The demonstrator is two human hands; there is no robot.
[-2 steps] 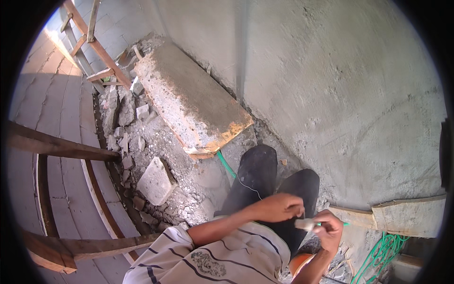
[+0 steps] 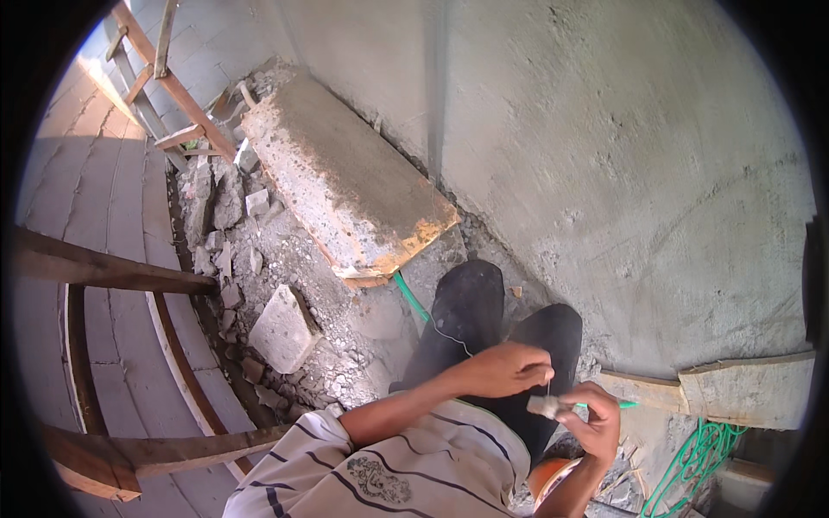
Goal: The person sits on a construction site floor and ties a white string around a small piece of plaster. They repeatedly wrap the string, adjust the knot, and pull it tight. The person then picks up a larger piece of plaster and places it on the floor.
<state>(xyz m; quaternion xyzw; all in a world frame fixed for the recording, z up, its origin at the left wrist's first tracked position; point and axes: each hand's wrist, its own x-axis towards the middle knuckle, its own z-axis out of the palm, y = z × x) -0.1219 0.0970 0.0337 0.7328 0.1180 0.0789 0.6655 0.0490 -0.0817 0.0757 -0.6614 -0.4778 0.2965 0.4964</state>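
My left hand (image 2: 505, 369) is over my thighs, its thumb and fingers pinched together on a thin pale string (image 2: 451, 337). A short stretch of that string shows between these fingertips and a small greyish block-like piece (image 2: 544, 406). My right hand (image 2: 598, 423) grips the piece between thumb and fingers, just below and to the right of my left hand. What the piece is made of, I cannot tell. Beyond my left knee, the string trails near a green hose (image 2: 411, 297) coming from under a concrete slab (image 2: 354, 173).
A rough plastered wall (image 2: 622, 173) rises ahead and to the right. Broken concrete (image 2: 285, 331) and rubble lie left, beside a wooden frame (image 2: 112, 263). An orange bucket (image 2: 546, 476) stands under my right forearm. Coiled green hose (image 2: 699, 457) and boards (image 2: 747, 388) are at right.
The small piece has turned in my right hand and shifted slightly left. My left hand has risen a little from it, and the string between them now shows.
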